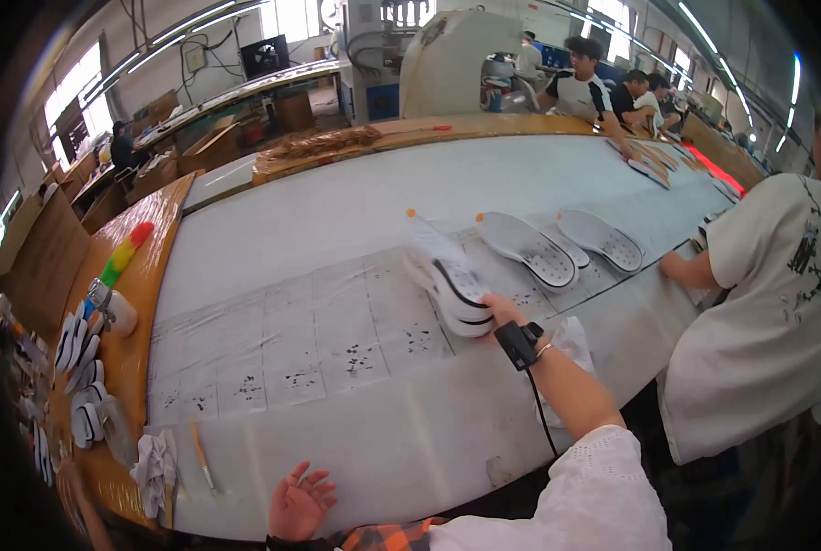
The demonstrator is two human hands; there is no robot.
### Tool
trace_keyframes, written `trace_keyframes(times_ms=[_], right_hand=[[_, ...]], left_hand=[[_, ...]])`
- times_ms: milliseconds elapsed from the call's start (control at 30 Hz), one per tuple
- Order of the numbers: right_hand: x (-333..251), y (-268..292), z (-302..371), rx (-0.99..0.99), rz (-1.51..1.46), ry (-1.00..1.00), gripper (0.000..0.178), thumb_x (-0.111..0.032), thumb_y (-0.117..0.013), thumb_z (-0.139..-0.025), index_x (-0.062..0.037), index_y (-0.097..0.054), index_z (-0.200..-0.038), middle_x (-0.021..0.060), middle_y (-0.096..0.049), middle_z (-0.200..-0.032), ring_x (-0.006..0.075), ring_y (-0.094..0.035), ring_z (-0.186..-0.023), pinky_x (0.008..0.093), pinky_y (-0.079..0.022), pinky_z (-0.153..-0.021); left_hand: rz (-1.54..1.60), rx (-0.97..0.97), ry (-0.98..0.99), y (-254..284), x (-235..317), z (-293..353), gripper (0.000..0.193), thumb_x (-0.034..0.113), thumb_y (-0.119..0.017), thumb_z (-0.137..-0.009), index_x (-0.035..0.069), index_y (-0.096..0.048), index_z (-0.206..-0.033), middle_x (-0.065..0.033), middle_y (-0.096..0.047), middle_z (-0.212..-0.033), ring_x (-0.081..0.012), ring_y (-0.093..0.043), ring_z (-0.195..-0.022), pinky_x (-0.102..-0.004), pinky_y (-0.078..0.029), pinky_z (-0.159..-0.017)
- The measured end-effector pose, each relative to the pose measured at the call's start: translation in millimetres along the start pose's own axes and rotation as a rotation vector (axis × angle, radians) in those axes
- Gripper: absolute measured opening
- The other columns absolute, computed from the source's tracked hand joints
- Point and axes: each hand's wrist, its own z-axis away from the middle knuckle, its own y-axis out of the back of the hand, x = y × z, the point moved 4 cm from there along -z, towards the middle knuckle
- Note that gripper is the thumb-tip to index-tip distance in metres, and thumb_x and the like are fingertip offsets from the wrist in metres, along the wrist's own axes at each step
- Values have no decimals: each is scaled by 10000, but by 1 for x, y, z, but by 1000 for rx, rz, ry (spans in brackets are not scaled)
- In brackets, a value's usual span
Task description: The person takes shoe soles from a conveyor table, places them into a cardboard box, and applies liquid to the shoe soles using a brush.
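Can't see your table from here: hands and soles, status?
Right hand holding white sole stack, near end. Left hand empty, open. Other soles on table, right of stack.

No text is legible; dark markings [811,241] on the white shirt [750,358] at right cannot be read.

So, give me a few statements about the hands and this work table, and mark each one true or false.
1. The right hand holds a stack of white shoe soles. True.
2. The left hand grips the wooden-handled tool. False: the hand is open and empty, and the tool lies on the table to its left.
3. A black device is worn on the right wrist. True.
4. The multicoloured duster is on the right side of the picture. False: it is on the left.
5. A crumpled white cloth lies near the wooden-handled tool. True.
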Motion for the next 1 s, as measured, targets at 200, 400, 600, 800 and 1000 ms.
trace_keyframes(times_ms=[200,400,600,800,1000], right_hand=[[37,-53,151,-571,-76,-337,311,-263,-523,-880,-124,-510,-1158,47,-560,-1126,214,-554,-1011,476,-439,-866],[-59,64,110,73,606,561,292,-236,-558,-853,-61,-561,-1085,37,-566,-1075,134,-542,-978,307,-460,-768],[-111,259,16,777,579,486,646,-348,-719,-670,97,-495,-1080,187,-571,-1006,174,-572,-845,291,-474,-657],[-122,167,-3,724,745,401,672,-406,-724,-622,129,-543,-986,287,-576,-1026,336,-566,-989,368,-435,-847],[-180,200,7,1090,1119,576,373,-343,-590,-728,-9,-627,-890,232,-585,-1034,387,-553,-931,450,-436,-790]], left_hand=[[-226,176,-51,-30,5,-52,590,511,-391,-888,100,-348,-1310,-178,-492,-1205,-333,-492,-1098,-470,-382,-944],[-221,131,-200,-7,6,-42,771,629,-334,-847,89,-230,-1388,-105,-394,-1345,-299,-443,-1174,-443,-357,-989],[-154,298,-108,24,1,-31,692,552,-360,-880,62,-289,-1363,-113,-415,-1325,-266,-442,-1180,-405,-370,-978],[-221,506,73,85,-10,1,718,594,-342,-876,82,-291,-1376,-53,-406,-1352,-252,-409,-1215,-391,-338,-1009],[-260,362,61,60,-12,-17,711,586,-321,-884,71,-288,-1373,-79,-399,-1354,-272,-408,-1212,-400,-339,-1008]])
